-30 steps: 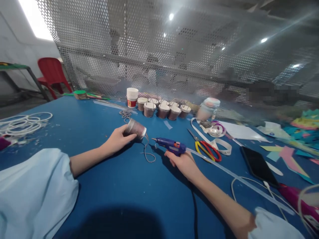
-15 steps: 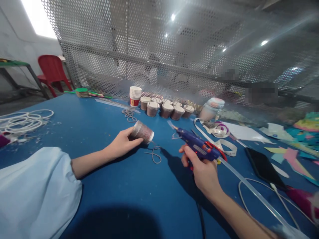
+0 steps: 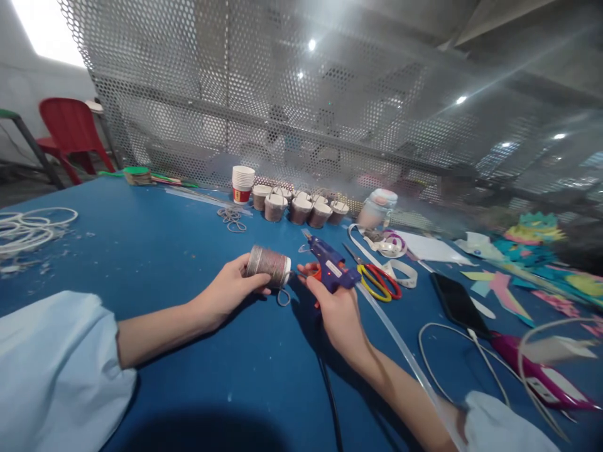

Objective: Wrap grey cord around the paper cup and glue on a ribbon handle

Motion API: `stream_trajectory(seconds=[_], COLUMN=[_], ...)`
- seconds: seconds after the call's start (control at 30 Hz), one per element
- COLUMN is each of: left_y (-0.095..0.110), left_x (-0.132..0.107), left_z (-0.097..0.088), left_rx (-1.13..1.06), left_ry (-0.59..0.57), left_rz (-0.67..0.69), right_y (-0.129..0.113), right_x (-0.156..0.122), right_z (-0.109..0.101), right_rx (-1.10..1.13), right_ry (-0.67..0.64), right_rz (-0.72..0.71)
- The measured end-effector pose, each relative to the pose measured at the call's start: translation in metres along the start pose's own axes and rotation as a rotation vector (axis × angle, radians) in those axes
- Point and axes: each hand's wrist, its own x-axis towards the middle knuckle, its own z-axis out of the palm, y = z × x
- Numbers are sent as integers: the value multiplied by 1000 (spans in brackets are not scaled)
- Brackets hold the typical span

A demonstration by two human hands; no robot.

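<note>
The blue table [image 3: 141, 263] carries everything, and both your forearms lie on it, which likely steadies your hands for close work. Along its far edge stands the perforated metal screen [image 3: 226, 94]. Pushed up near it, out of your reach zone, are a row of wrapped cups [image 3: 301, 210] and a stack of white paper cups [image 3: 242, 182], parked where your elbows cannot knock them.

To your right lie the phone [image 3: 459, 301] and the scissors [image 3: 377, 281], the scissors just beside your working hand, so they are easy to reach.

Your left hand [image 3: 228, 292] is curled around the cord-wrapped cup [image 3: 267, 265], fingers closed over its side. The cup lies on its side near the middle of the table, low over the cloth or resting on it, with its white rim turned toward your other hand; that puts the rim end within the tool's reach.

Your right hand [image 3: 336, 311] is wrapped firmly around the handle of the glue gun [image 3: 330, 265]. Its nozzle tilts up and away from you, clear of the cup and your fingers. One finger sits at the red trigger, though the view is too coarse to say whether it presses.

Between your hands, a small cord loop [image 3: 284, 297] lies just below the cup's rim.
</note>
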Motion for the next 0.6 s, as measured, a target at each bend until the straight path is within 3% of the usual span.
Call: stream_trajectory(seconds=[0.13,0.4,0.6], left_y=[-3,-8,-13], left_x=[-3,3,8], left_z=[3,3,-3], left_rx=[-103,-291,-234], left_ry=[-32,24,90], left_rz=[-11,-44,-59], right_y=[-8,-19,-25], right_x=[-7,-16,-22], right_z=[2,3,-5], right_rx=[9,-33,27], right_ry=[3,-62,-112], right_rz=[11,79,-29])
